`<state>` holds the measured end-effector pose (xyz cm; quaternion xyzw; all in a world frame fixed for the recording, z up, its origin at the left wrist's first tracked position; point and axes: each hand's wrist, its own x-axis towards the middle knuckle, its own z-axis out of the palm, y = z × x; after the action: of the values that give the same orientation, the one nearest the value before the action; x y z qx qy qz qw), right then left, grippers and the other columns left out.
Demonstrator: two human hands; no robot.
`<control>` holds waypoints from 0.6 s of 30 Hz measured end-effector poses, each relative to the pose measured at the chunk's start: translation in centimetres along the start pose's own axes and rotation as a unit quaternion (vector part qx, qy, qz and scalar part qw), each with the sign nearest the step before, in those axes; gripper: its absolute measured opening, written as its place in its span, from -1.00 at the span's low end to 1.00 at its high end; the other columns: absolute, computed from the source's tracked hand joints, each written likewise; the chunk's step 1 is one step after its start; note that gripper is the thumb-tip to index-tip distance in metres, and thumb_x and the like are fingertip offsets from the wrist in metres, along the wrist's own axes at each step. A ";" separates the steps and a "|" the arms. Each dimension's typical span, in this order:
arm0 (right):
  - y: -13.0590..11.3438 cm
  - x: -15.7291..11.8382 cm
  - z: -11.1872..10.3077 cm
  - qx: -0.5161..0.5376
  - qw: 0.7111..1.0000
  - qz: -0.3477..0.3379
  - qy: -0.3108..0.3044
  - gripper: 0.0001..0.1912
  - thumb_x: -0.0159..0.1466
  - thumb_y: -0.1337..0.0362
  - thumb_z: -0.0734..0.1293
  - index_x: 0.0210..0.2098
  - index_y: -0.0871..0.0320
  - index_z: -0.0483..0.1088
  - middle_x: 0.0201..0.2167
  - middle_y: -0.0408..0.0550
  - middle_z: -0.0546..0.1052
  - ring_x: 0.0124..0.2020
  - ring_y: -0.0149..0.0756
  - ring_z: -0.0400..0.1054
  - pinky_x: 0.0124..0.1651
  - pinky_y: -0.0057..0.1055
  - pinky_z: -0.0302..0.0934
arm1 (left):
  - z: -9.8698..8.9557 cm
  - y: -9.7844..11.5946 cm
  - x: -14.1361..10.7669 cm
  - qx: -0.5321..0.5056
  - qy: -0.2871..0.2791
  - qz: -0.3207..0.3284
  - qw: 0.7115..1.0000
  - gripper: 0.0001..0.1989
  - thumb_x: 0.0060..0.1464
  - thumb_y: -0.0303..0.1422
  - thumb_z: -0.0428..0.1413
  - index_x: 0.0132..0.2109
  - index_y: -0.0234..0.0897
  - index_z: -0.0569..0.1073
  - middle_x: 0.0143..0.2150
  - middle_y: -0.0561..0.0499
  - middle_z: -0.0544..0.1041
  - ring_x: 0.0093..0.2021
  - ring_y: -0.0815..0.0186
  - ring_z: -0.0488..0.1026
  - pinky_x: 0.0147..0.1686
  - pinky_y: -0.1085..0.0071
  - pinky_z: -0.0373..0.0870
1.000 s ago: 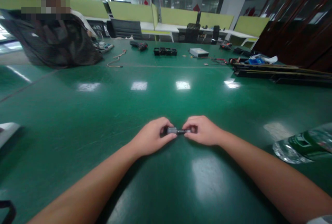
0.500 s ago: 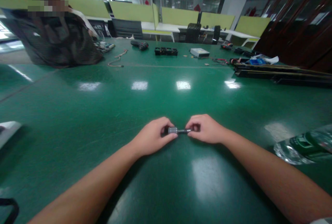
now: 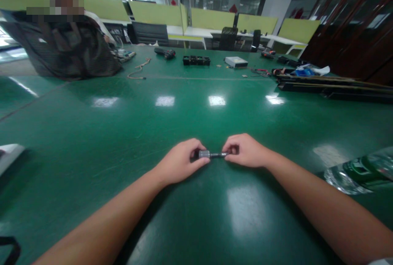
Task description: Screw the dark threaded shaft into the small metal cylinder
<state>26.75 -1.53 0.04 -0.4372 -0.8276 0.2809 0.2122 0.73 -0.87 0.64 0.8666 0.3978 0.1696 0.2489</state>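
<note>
A small screwdriver with a grey handle and a thin metal shaft lies level just over the green table. My left hand has its thumb and fingers closed around the handle, hiding the handle's far end. On the other side, my right hand pinches the shaft's right end between thumb and fingertips. That end is covered by the fingers, so I cannot make out the tip. Part of the shaft shows bare between the two hands.
A clear bottle with a green label lies at right. Farther back are a black fan-like unit, a grey box, a power tool and black strips. A large dark bag stands back left, near a person.
My right hand has slid slightly to the right, away from the handle, and a little more of the shaft shows. My left hand has stayed in place.
</note>
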 end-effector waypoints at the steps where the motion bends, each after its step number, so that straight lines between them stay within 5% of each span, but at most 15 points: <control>1: 0.0 0.0 -0.1 0.000 1.000 0.002 -0.003 -0.87 0.10 0.40 0.43 -0.32 0.21 0.57 -0.45 -0.13 0.50 -0.46 -0.43 0.34 -0.37 -0.49 0.21 | 0.0 0.0 0.0 -0.001 0.000 0.000 1.000 -0.75 0.19 -0.15 0.13 -0.15 -0.23 0.49 -0.31 0.03 0.49 -0.34 0.28 0.40 -0.36 0.40 0.26; 18: 1.3 -0.2 -2.3 0.021 0.992 0.115 -0.045 -0.83 0.08 0.31 0.46 -0.31 0.21 0.60 -0.55 -0.15 0.53 -0.53 -0.42 0.35 -0.45 -0.49 0.17 | -0.1 0.2 0.0 -0.014 0.006 0.003 1.000 -0.76 0.18 -0.15 0.14 -0.17 -0.23 0.51 -0.31 0.02 0.50 -0.34 0.28 0.41 -0.36 0.39 0.28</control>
<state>28.99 -0.50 0.92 -0.5114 -0.7747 0.3401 0.1502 0.81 -0.98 0.83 0.8632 0.3942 0.1816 0.2581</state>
